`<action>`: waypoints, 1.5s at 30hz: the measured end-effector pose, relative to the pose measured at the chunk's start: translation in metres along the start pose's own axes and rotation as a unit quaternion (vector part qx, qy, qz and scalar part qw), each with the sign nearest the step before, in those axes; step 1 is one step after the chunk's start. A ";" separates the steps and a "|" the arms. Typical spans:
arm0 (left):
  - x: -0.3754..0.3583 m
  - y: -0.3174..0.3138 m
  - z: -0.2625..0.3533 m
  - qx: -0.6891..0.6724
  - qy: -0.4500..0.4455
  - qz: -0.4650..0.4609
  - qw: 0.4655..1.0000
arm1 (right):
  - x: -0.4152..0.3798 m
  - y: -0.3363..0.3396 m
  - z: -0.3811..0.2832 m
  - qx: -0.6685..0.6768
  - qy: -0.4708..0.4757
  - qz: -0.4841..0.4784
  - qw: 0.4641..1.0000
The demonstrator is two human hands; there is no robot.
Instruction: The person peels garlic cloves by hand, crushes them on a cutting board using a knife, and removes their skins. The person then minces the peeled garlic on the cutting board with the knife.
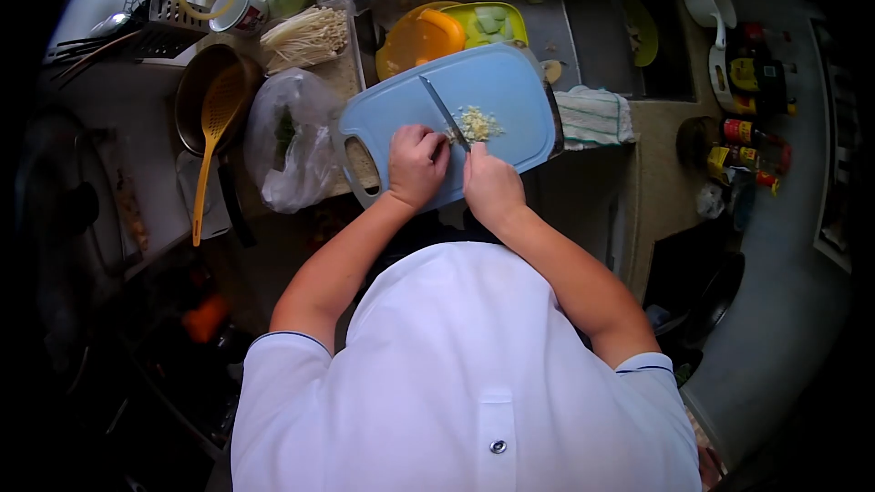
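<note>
Garlic [478, 123] sits chopped on the board [510, 82]. Right hand [492, 184] grips the knife [444, 111] beside it; left hand [416, 162] is curled shut on the board. Chopping looks underway; finer cuts need steady rocking.

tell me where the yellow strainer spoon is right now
In the head view the yellow strainer spoon lies on the left side, its bowl resting in the dark pan and its handle pointing down toward the person, just left of the clear plastic bag.
</note>
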State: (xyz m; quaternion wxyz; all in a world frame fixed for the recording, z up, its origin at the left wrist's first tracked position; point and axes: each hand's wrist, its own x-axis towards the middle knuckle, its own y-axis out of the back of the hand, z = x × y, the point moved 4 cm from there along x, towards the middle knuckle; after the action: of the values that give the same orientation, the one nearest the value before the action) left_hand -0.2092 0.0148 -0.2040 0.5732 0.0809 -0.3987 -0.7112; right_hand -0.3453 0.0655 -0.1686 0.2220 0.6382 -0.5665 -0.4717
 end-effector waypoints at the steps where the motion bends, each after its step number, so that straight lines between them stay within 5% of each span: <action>1: 0.002 0.000 0.000 0.000 0.000 0.000 1.000 | 0.000 0.001 0.001 -0.001 -0.002 0.008 1.000; 16: -0.001 -0.031 0.020 -0.026 0.161 -0.055 0.985 | 0.018 0.043 0.045 -0.033 0.123 0.001 0.992; 28: -0.016 -0.041 0.057 0.077 0.256 0.080 0.960 | 0.041 0.055 0.059 -0.040 0.296 -0.082 0.951; 45: -0.022 -0.047 0.068 0.077 0.318 0.170 0.930 | 0.064 0.058 0.071 -0.073 0.335 -0.124 0.931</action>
State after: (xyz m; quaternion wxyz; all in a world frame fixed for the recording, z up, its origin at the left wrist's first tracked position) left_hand -0.2760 0.0680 -0.1973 0.7741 0.2780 -0.2569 -0.5075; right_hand -0.4414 0.0089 -0.1761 0.3846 0.8062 -0.3399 -0.2944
